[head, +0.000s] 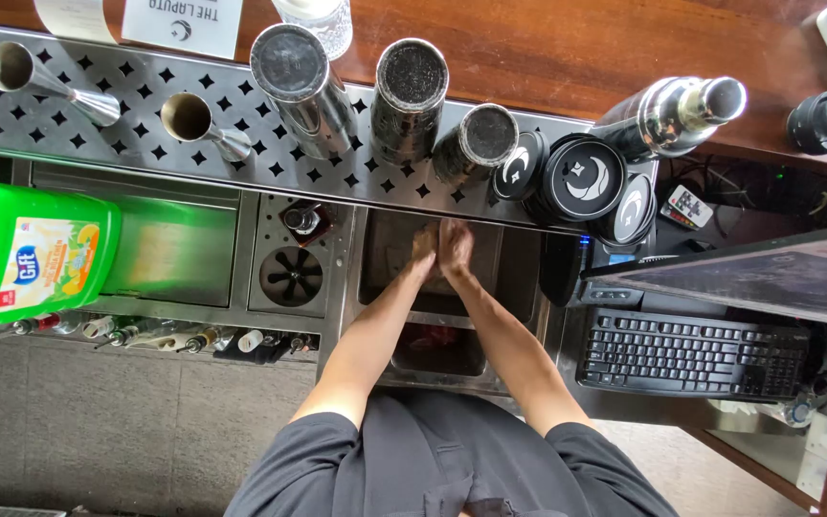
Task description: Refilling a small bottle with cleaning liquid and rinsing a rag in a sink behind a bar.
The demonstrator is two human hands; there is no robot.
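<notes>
Both my arms reach down into a small steel sink (519, 258) below the bar's drip tray. My left hand (424, 247) and my right hand (456, 247) are pressed together over the basin, fingers against each other. Nothing shows between them, and neither hand holds an object. Just beyond the sink, on the perforated steel drip tray (98, 134), stand three upturned metal shaker tins (404, 96) and two steel jiggers (198, 123) lying on their sides.
A big green dish-soap bottle (31, 251) sits at the left, close to the camera. A glass rinser (293, 276) lies left of the sink. Black round lids (581, 177), a steel cocktail shaker (677, 115) and a black keyboard (691, 354) are to the right. Several bottles (155, 335) line a low rail.
</notes>
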